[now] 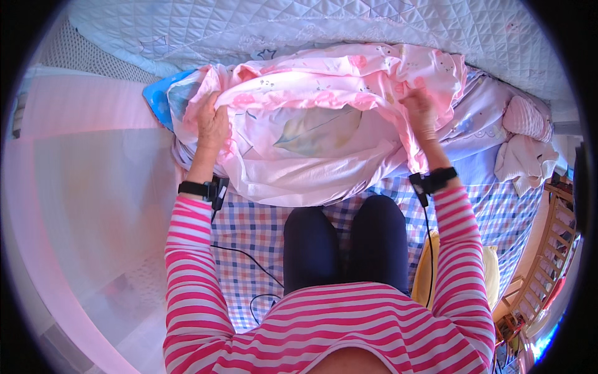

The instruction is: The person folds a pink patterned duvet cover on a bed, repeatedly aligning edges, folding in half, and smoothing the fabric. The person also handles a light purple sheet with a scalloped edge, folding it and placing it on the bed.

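Note:
A pink printed cloth cover with a gathered edge stretches between my hands, its near edge curved into a wide opening. My left hand grips the cover at the left side of this opening. At the right side, my right hand is closed on a bunched part of the same cloth. Pale fabric with a large leaf print shows within the opening and hangs toward my knees. The fingertips of both hands are partly hidden in folds. A bright blue printed fabric corner sticks out beyond my left hand.
A checked sheet covers the bed under my knees. White quilted bedding lies along the far side. Sheer pink netting hangs at left. Folded bedding and knit cloths lie at right. Cables trail from my wrist straps.

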Tool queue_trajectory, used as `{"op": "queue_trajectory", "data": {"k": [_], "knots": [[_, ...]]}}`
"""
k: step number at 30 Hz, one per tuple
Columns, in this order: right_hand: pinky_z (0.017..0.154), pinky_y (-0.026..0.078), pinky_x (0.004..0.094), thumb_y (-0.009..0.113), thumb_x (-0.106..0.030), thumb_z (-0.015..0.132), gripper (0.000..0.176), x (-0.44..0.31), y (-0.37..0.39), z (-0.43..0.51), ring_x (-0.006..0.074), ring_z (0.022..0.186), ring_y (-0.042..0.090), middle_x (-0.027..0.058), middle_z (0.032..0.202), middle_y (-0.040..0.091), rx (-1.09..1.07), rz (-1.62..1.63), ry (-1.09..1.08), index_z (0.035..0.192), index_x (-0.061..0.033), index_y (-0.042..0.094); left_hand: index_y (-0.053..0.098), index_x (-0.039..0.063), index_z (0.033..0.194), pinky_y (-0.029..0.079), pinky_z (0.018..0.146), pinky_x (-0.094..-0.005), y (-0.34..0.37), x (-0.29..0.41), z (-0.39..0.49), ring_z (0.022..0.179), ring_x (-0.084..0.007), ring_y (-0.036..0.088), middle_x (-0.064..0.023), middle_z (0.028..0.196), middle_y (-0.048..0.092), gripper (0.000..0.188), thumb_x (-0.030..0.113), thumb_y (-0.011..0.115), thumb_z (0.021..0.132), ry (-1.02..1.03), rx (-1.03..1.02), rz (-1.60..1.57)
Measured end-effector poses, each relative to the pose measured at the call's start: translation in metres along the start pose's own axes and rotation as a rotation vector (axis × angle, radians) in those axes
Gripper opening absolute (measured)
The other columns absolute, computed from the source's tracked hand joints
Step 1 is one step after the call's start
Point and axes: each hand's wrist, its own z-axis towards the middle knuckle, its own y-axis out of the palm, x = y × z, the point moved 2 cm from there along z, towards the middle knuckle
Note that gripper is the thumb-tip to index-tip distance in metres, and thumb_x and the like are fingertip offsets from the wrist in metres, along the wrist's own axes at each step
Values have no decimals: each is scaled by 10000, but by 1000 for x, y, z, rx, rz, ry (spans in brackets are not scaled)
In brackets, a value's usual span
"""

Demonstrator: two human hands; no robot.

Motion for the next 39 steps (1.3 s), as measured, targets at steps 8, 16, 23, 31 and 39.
{"op": "queue_trajectory", "data": {"k": [8,16,23,31,39], "knots": [[952,409,399,746,-149,654,673,-25,-8,-59,300,1121,500,118,1226,519,-348,-346,-388,1272,-112,480,639,29,1054,472,872,-371,26,-3,-70,990,-324,601,-170,1047,642,328,33,508,754,88,-488,129],[652,482,342,579,-136,767,351,5,14,-42,317,716,604,146,793,626,-264,70,12,1091,-3,590,639,32,1061,423,911,-389,9,11,-76,972,-314,587,-165,1032,632,347,35,494,747,58,-461,163],[787,483,429,520,-179,810,285,-15,-68,-107,372,863,611,194,895,637,-804,-485,2,1034,-50,639,684,30,903,442,806,-442,25,8,-97,913,-336,592,-185,886,654,262,159,533,731,74,-783,404],[770,507,427,527,-123,792,228,-41,-7,-75,349,861,633,137,958,665,-579,-456,-160,972,-89,663,640,61,992,427,877,-445,42,19,-88,1019,-333,558,-164,1034,607,319,241,641,728,1,-820,493],[910,431,417,604,-355,838,387,-57,33,-84,319,1028,575,157,1056,632,-979,-274,-208,1064,-44,644,549,78,1219,364,998,-436,8,-3,-17,1190,-326,454,-165,1244,512,507,144,645,725,433,-235,456]]}}
